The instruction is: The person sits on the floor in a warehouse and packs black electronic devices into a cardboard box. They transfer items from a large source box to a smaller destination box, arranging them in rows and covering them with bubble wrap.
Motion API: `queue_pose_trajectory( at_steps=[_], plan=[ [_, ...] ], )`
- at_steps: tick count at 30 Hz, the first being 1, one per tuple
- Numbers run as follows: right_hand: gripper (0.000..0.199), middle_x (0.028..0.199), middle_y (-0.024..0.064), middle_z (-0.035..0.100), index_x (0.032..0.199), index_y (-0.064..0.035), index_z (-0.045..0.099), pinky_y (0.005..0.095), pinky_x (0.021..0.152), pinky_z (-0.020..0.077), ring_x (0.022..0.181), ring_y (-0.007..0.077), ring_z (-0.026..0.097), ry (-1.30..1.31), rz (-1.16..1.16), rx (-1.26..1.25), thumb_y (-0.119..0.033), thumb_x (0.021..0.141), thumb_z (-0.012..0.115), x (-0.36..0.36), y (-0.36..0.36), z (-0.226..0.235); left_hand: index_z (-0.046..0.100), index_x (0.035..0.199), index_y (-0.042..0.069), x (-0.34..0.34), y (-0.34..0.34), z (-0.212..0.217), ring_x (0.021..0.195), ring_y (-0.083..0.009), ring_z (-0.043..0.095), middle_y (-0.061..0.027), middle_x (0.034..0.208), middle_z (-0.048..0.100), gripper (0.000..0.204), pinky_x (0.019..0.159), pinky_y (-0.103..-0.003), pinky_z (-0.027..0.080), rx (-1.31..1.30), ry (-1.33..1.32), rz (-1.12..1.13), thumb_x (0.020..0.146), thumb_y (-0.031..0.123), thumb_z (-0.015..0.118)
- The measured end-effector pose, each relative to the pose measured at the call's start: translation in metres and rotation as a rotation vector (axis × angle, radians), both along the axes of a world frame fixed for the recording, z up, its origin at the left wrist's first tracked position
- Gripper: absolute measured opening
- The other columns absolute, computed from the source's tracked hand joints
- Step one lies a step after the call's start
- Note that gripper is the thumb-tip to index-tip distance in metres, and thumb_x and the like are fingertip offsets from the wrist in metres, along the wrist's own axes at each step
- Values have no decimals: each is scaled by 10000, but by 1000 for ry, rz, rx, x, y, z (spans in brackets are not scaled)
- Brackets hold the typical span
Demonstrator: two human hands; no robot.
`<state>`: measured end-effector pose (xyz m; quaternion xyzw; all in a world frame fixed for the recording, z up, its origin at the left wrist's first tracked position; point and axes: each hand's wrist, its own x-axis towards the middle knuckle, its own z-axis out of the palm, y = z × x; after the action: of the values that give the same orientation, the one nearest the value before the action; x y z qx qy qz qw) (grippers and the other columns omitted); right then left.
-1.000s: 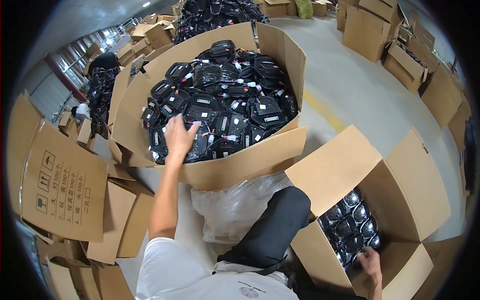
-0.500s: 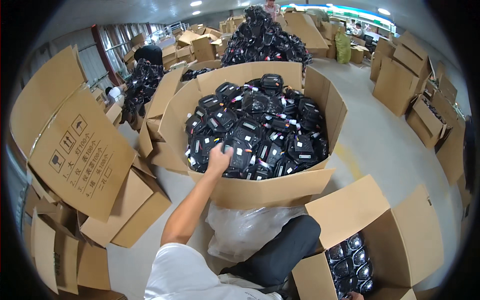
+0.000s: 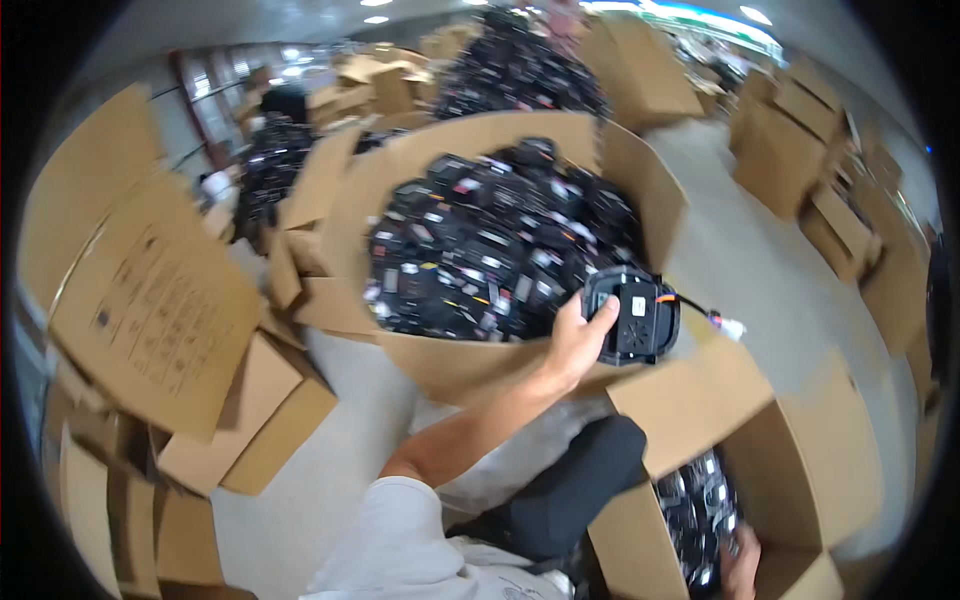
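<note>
My left hand (image 3: 580,340) is closed on a black plastic instrument unit (image 3: 640,318), thumb on its back face. The unit has a small white label, and a short cable with a white connector (image 3: 732,327) trails from its right side. It is held over the near right rim of a large open carton (image 3: 450,365) heaped with similar black units (image 3: 480,240), which are blurred. At the lower right, my right hand (image 3: 742,568) reaches into a smaller open carton (image 3: 780,470), against glossy black units (image 3: 697,510) packed in rows. Its fingers are partly hidden and smeared.
Clear plastic sheeting (image 3: 490,480) lies in front of the large carton, beside my bent knee (image 3: 590,485). Tall cartons (image 3: 150,310) lean at the left. Behind rises another heap of black units (image 3: 520,75). More cartons (image 3: 790,150) stand along the right.
My left hand has lifted an instrument unit from the heap and swung right with it, over the carton's rim. My right hand has come further into view in the lower right carton.
</note>
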<state>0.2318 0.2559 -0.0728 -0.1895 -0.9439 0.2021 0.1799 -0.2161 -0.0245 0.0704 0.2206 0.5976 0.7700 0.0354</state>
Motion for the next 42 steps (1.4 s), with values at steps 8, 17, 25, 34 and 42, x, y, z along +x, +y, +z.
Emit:
queue_pose_trajectory(
  at_steps=[8, 17, 25, 34, 42],
  plan=[
    [531, 1199, 179, 683, 1212, -5, 659, 408, 882, 576, 1056, 355, 679, 423, -27, 391, -63, 724, 859, -72, -42, 154, 585, 1303, 3, 95, 105, -38, 1067, -163, 688, -98, 1208, 692, 315, 919, -329, 562, 100, -344, -471, 1036, 168, 604],
    [764, 1355, 158, 579, 1287, -33, 600, 486, 1096, 434, 1283, 330, 553, 84, 26, 559, -340, 634, 847, -47, -34, 120, 569, 1316, 5, 224, 178, -39, 1091, -138, 633, -82, 1220, 657, 314, 959, -335, 512, -159, -473, -983, 1049, 171, 560],
    [386, 1235, 185, 634, 1132, 19, 631, 419, 995, 499, 1166, 337, 621, -226, -220, 508, -153, 791, 691, -48, -14, 69, 533, 1362, 2, 228, 225, -75, 1174, -188, 602, -117, 1280, 622, 469, 1032, -377, 462, -505, -559, -1169, 1060, 361, 544],
    [508, 1251, 148, 681, 1335, 21, 578, 447, 991, 550, 1135, 258, 671, 392, -677, -1783, -177, 912, 776, 47, 68, -118, 521, 1386, -84, 189, 244, -103, 1159, -225, 631, -183, 1296, 631, 603, 979, -335, 495, -488, -310, -1098, 1062, 423, 548],
    [480, 1107, 165, 722, 1239, 91, 624, 398, 921, 547, 1045, 259, 694, -352, -1173, -1464, -164, 873, 801, 178, 45, -234, 531, 1389, -63, 182, 237, -96, 1088, -197, 659, -177, 1218, 674, 571, 934, -316, 518, -451, -186, -1047, 1057, 400, 567]
  ],
)
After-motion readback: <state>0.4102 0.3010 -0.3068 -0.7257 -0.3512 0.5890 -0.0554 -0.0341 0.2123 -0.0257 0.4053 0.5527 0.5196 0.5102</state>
